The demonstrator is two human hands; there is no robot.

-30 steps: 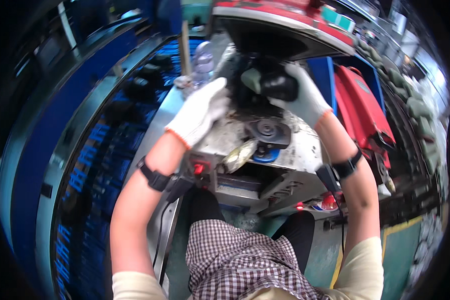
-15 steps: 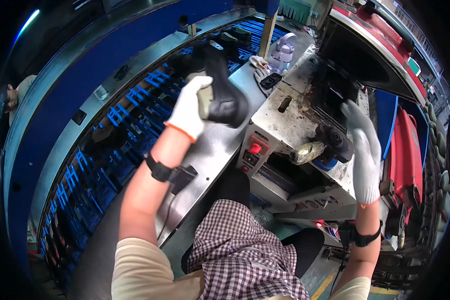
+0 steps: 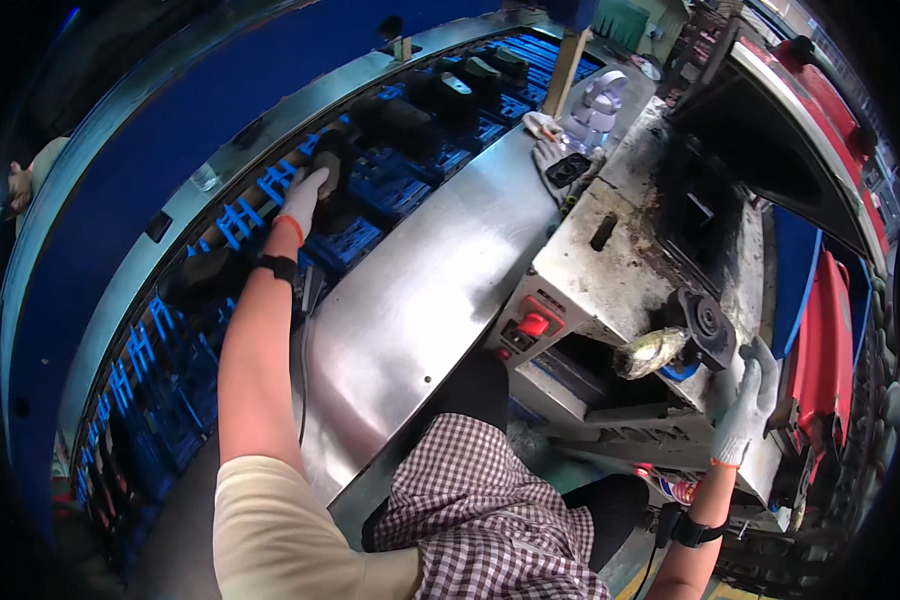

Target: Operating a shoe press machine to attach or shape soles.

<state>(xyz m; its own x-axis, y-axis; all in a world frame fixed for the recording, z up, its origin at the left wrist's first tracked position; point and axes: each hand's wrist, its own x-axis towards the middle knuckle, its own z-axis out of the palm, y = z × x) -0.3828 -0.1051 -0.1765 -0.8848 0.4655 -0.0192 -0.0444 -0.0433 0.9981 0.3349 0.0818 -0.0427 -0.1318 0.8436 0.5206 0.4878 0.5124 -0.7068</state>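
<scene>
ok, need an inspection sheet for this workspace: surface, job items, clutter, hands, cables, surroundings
Surface: metal bench shiny; machine top stained.
Job items: dark shoe on blue slatted rack.
Clutter: clear bottle and loose gloves at the bench's far end.
Left hand: gloved, at the shoe; grip unclear.
Right hand: gloved, open, beside the machine.
Cables: thin cord by the left forearm.
Surroundings: red part at right; another person far left.
</scene>
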